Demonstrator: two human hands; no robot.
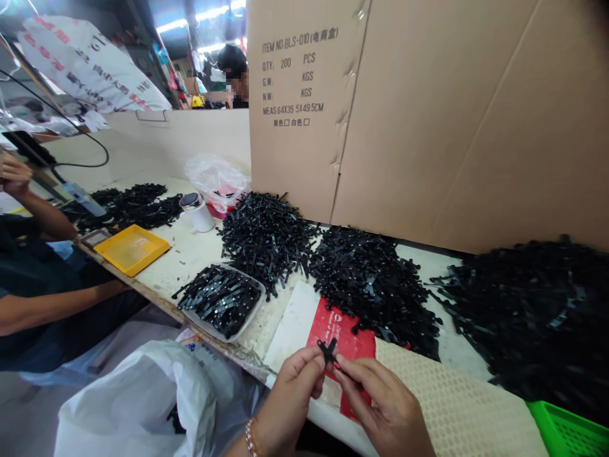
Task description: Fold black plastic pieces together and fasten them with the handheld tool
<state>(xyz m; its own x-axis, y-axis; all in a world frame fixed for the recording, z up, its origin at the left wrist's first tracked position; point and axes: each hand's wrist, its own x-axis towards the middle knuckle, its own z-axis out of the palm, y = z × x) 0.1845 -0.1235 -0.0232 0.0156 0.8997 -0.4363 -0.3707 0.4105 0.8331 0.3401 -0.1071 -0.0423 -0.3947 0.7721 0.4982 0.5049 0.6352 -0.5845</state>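
Note:
Between my two hands is a small black plastic part (328, 350) made of crossed strips, held up over the table's front edge. My left hand (299, 377) pinches one side of it with thumb and fingers. On the other side my right hand (380, 397) grips it between thumb and forefinger. Just behind lies a red and white printed sheet (328, 320). A pile of black strip parts (371, 279) covers the sheet's far edge. To the left a clear tray (257, 304) is heaped with similar black strips (221, 298).
More black parts lie in piles at the middle (261, 235) and right (533, 311). A large cardboard box (428, 120) stands behind. A yellow tray (133, 249), white lidded mug (198, 214), green basket (571, 431) and open white sack (137, 393) surround me. A co-worker (42, 298) sits left.

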